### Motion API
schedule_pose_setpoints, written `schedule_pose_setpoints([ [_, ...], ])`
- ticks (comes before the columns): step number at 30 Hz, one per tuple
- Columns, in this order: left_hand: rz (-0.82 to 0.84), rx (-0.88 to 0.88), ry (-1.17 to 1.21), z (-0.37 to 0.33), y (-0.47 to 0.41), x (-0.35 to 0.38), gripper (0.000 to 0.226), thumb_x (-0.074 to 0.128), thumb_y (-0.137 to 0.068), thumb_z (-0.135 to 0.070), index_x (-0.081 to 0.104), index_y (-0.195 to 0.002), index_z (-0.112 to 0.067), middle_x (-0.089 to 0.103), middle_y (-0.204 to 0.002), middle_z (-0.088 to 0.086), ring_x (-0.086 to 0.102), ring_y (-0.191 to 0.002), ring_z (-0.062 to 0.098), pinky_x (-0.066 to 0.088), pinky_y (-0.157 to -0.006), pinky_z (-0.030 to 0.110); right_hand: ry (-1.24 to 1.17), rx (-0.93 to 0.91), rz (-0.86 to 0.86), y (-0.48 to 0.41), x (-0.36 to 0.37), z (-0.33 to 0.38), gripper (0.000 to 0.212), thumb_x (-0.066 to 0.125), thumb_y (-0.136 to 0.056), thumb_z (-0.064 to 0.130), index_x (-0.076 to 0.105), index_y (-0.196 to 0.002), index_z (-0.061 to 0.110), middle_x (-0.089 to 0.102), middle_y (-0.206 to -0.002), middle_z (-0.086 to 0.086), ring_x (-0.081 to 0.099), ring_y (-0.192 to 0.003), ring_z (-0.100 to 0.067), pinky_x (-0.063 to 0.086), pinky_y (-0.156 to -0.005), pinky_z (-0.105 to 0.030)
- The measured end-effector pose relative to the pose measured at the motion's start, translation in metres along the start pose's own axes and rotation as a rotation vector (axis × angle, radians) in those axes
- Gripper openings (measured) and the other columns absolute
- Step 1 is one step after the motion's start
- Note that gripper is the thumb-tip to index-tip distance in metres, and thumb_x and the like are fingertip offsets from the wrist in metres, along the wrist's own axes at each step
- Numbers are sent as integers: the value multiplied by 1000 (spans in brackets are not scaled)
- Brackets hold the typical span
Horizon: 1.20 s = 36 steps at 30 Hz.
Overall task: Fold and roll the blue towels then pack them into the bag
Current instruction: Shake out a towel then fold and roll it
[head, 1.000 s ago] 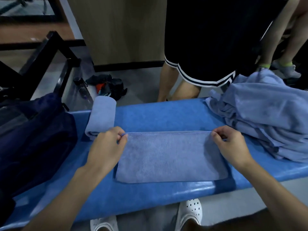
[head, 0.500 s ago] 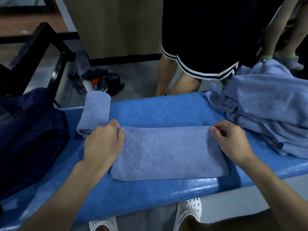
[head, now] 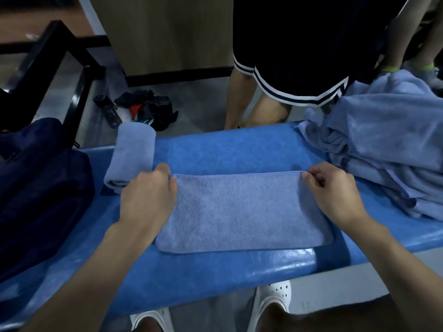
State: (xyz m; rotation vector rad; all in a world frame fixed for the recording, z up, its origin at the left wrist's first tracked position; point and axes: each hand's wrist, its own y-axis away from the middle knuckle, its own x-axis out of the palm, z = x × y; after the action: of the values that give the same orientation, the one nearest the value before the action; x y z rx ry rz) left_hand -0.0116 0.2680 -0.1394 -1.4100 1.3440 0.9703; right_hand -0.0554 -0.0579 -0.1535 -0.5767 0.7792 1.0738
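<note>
A folded blue towel point(head: 242, 212) lies flat on the blue padded bench point(head: 227, 149). My left hand point(head: 146, 197) pinches its far left corner. My right hand point(head: 333, 192) pinches its far right corner. A rolled blue towel point(head: 131, 156) lies just left of my left hand, pointing away from me. A heap of loose blue towels point(head: 388, 144) sits on the bench's right end. The dark navy bag point(head: 40, 183) rests at the left end of the bench.
Another person in dark shorts point(head: 299, 56) stands right behind the bench. On the floor beyond lie a dark bottle point(head: 107, 111) and a bundle of dark cloth point(head: 148, 111). A black metal frame point(head: 55, 58) stands at the far left.
Both hands keep their pinch on the towel's far corners. The view has shifted slightly; the towel lies as flat as before.
</note>
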Motion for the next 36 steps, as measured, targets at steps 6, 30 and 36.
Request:
schedule_pose_setpoints([
  [6,-88,72,-83,-4,5,-2,33,54,-97,-28,53,-120,-5,64,-91,15,62,-66,39,43,-48,37,59,-43,-34,4,5,0,25,53,-95,37,62,-102,15,64,-85,3,59,-85,-24,50,-74,-42],
  [30,188,472,-74,6,47,24,74,15,-94,-61,21,-158,-25,10,-167,1,2,-154,14,2,-124,31,675,-452,252,50,25,8,69,0,-98,61,27,-152,28,21,-161,-3,16,-149,-20,6,-119,-50],
  [36,183,549,-43,-9,34,29,66,19,-98,-52,28,-157,-23,16,-166,-2,4,-153,12,-1,-124,33,589,-501,278,58,32,17,69,-1,-96,64,19,-154,32,13,-163,-2,9,-151,-20,8,-119,-48],
])
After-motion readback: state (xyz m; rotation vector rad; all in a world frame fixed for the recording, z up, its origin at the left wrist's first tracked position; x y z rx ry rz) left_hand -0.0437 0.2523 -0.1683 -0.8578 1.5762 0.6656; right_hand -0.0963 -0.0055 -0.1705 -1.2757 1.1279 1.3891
